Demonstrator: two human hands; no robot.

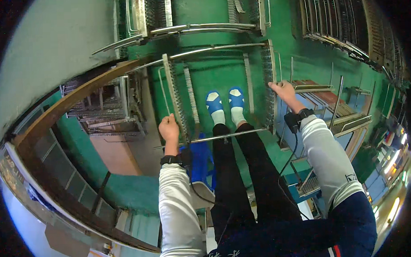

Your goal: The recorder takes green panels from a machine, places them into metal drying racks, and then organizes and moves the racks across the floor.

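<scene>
A metal rack [176, 100] with toothed side rails and round cross bars stands in front of my legs. My left hand [169, 128] is closed at the outer side of its left rail, near the front end. Higher up on the opposite side, my right hand [283, 93] grips the right rail with fingers curled over its edge. Through the rack's frame the green floor and my blue slippers [214, 103] show. The undersides of both hands' fingers are hidden.
A similar rack [202, 26] stands just beyond. More slotted racks [337, 19] line the far right. Wire-framed carts [350, 121] are at the right, a wooden-edged bench [46, 113] curves along the left, and a blue plastic stool-like item [201, 162] sits by my left leg.
</scene>
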